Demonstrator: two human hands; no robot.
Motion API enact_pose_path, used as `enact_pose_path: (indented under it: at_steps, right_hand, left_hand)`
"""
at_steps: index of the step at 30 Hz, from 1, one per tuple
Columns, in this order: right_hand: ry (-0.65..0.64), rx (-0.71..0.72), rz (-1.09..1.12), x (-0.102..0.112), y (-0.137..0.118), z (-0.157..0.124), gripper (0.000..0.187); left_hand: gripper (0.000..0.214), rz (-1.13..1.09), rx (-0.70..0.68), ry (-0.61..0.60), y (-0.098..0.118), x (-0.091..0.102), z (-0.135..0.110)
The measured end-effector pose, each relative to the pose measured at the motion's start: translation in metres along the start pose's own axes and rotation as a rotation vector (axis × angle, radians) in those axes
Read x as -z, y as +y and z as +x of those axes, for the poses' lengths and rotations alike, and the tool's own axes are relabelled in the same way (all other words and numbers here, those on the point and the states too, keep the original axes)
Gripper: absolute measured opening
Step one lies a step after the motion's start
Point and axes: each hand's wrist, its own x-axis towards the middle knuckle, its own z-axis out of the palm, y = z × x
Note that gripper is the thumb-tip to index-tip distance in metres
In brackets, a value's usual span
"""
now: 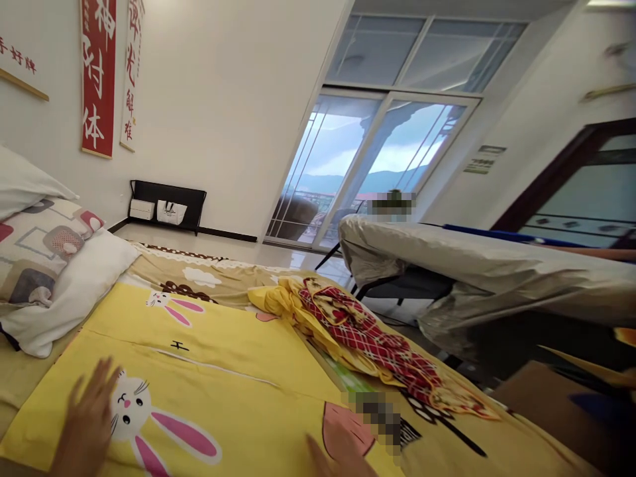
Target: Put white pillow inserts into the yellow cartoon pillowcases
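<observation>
A yellow cloth (pixel 248 338) with a white rabbit print lies spread and folded into a flat rectangle on the bed. My left hand (pixel 89 417) is over its near left part, fingers spread, beside a rabbit face (pixel 130 404). At the near right edge of the cloth is my right hand (pixel 342 457), partly cut off by the frame and blurred, with the thumb apart and nothing visible in it. Across the middle of the cloth runs a thin white line (pixel 213 366); I cannot tell whether it is a seam or a cord.
White and patterned pillows (pixel 54 252) lie at the left. A bunched red plaid cloth (pixel 368 331) rests on the bed's right side. Beyond stands a covered table (pixel 472 252) with a dark chair (pixel 407 285). A cardboard box (pixel 536 404) is at the lower right.
</observation>
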Motion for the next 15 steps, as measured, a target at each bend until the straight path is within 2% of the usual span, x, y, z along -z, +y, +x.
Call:
enact_pose_path:
  at_steps: [2,4,6,8,9,11,13,15]
  right_hand:
    - [-0.098,0.207,0.138,-0.024,-0.068,0.033,0.058]
    - [-0.292,0.412,0.283,-0.05,-0.142,0.059,0.058]
    - [-0.463,0.525,0.321,-0.073,-0.202,0.075,0.056]
    - [-0.521,0.546,0.301,-0.091,-0.234,0.085,0.054]
    - [-0.53,0.542,0.286,-0.097,-0.238,0.089,0.053]
    - [-0.526,0.492,0.208,-0.105,-0.222,0.102,0.052]
    - [-0.491,0.385,0.054,-0.106,-0.177,0.12,0.055]
    - [-0.43,0.275,-0.121,-0.1,-0.115,0.139,0.059]
  left_hand:
    - [0.071,-0.103,-0.111,-0.072,0.056,0.007,0.057]
    - [0.072,-0.156,-0.14,-0.239,0.103,0.0,0.108]
    - [0.064,-0.182,-0.163,-0.434,0.131,-0.02,0.143]
    - [0.058,-0.19,-0.188,-0.491,0.137,-0.047,0.16]
    - [0.056,-0.187,-0.194,-0.49,0.131,-0.061,0.165]
    - [0.055,-0.156,-0.174,-0.455,0.105,-0.081,0.172]
    - [0.058,-0.09,-0.101,-0.403,0.063,-0.092,0.181]
    - [0.06,-0.005,0.012,-0.343,0.01,-0.093,0.193]
